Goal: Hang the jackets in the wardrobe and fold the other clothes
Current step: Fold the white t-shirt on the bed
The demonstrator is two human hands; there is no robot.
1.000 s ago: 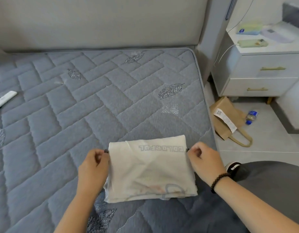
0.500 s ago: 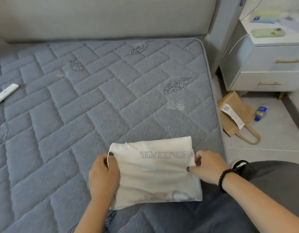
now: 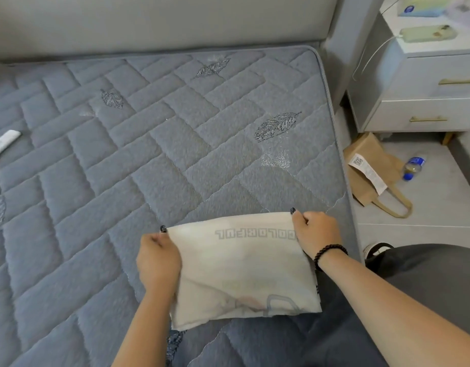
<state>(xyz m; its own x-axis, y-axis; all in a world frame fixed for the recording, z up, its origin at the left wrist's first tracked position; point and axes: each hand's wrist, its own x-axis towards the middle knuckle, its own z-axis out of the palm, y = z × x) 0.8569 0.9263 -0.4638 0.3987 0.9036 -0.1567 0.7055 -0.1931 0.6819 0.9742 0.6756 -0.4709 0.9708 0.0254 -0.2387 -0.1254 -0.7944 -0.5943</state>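
A folded white T-shirt [image 3: 241, 263] with grey mirrored lettering lies near the front right edge of the grey quilted mattress [image 3: 149, 154]. My left hand [image 3: 158, 260] grips the shirt's far left corner. The far right corner is pinched by my right hand [image 3: 317, 233], which wears a dark bead bracelet. The far edge of the shirt is raised a little off the bed between the two hands. A printed picture shows faintly through the cloth at its near edge.
A white remote [image 3: 2, 144] lies at the mattress's left edge. Right of the bed stand a white nightstand [image 3: 424, 102] with a phone [image 3: 427, 33], a brown paper bag [image 3: 374, 170] and a water bottle [image 3: 413, 166] on the floor. My dark-trousered leg [image 3: 427, 274] is at right.
Both hands shifted from the shirt's sides to its far corners and lifted that edge. The camera view moved slightly left and nearer.
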